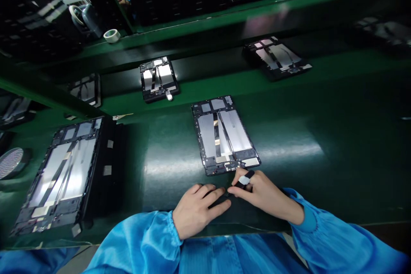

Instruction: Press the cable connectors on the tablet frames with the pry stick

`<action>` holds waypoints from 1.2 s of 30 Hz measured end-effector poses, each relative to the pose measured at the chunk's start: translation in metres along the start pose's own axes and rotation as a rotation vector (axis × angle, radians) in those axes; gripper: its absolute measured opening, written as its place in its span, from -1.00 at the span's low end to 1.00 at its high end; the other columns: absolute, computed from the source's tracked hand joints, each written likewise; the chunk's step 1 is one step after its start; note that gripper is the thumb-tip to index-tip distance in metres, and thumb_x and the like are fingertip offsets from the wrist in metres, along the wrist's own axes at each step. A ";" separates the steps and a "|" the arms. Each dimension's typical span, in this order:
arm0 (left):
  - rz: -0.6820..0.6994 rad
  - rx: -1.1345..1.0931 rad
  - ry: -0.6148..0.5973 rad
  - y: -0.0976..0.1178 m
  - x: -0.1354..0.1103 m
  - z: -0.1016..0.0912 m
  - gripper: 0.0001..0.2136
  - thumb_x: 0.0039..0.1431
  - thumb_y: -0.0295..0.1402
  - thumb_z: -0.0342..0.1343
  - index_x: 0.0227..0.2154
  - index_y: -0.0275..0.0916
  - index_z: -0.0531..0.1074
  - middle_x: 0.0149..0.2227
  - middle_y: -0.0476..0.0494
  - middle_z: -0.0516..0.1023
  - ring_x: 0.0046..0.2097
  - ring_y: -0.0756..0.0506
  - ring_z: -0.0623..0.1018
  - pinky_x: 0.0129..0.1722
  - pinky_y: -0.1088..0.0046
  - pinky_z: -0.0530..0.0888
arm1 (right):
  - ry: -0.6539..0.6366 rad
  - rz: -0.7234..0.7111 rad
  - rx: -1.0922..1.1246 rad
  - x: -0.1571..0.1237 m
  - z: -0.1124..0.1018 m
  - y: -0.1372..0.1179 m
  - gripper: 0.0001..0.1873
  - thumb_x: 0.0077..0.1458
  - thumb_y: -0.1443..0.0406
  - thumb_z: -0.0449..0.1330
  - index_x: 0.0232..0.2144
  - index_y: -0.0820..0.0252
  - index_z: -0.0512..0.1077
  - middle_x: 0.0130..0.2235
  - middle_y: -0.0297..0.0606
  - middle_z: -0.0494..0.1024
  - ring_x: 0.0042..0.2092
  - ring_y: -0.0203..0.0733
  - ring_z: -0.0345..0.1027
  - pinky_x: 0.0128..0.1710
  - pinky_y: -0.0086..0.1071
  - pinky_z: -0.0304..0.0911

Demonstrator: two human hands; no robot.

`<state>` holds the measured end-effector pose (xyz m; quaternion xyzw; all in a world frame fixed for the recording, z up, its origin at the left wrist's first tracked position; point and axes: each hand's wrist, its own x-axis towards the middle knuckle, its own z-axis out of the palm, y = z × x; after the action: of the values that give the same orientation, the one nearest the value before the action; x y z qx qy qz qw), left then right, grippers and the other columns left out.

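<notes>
Blue sleeves (pixel 141 239), closest of all, end in two bare hands over a green bench (pixel 170 145). The right hand (pixel 261 192) pinches a small dark piece (pixel 244 180) with a pale patch; the left hand (pixel 196 210) lies spread beside it, fingers loose, gripping nothing I can make out. Just beyond them an opened tablet (pixel 239 130) rests flat, innards bare. Its ribbon cables and silver panels look already fitted, I'd judge, while the pinched piece is apart from it and no back covers it yet. I can read no brand or wording; pale stickers (pixel 107 170) on the dark stack (pixel 101 192) at left are too small.
</notes>
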<state>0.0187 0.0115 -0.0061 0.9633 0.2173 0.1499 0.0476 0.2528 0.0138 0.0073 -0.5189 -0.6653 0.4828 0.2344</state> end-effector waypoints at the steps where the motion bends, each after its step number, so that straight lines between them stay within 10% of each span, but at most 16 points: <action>1: -0.003 -0.004 0.004 0.001 0.000 0.000 -0.72 0.41 -0.40 -0.08 0.06 -0.11 0.44 0.05 -0.07 0.51 -0.01 -0.13 0.43 -0.21 0.37 0.38 | -0.011 0.019 0.040 -0.001 -0.001 0.000 -0.80 0.18 0.19 0.20 -0.45 0.15 0.40 -0.46 -0.30 0.56 -0.40 -0.17 0.49 -0.45 -0.39 0.33; 8: -0.125 -0.066 0.170 -0.004 0.002 -0.007 -0.81 0.34 -0.41 0.08 -0.03 -0.15 0.47 -0.03 -0.06 0.56 -0.09 -0.08 0.47 -0.23 0.42 0.39 | 0.086 0.061 0.303 0.032 -0.033 -0.012 -0.73 0.15 0.12 0.21 -0.45 0.16 0.34 -0.49 -0.33 0.53 -0.49 -0.26 0.47 -0.51 -0.45 0.38; 15: -0.229 0.037 0.255 -0.023 0.003 -0.005 -0.84 0.32 -0.43 0.10 -0.08 -0.22 0.47 -0.09 -0.07 0.59 -0.14 -0.08 0.47 -0.16 0.39 0.43 | -0.192 0.174 0.288 0.083 -0.034 -0.030 -0.78 0.08 0.19 0.28 -0.44 0.19 0.36 -0.56 -0.33 0.56 -0.52 -0.21 0.51 -0.61 -0.48 0.37; 36: -0.233 0.038 0.220 -0.024 -0.004 0.002 -0.81 0.33 -0.45 0.08 -0.03 -0.24 0.47 -0.05 -0.08 0.58 -0.09 -0.10 0.46 -0.14 0.37 0.38 | -0.281 0.178 0.233 0.094 -0.030 -0.028 -0.82 0.11 0.22 0.23 -0.43 0.23 0.38 -0.53 -0.29 0.55 -0.46 -0.20 0.55 -0.61 -0.51 0.41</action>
<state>0.0064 0.0309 -0.0124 0.9101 0.3342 0.2440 0.0225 0.2306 0.1122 0.0274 -0.4724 -0.5827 0.6431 0.1542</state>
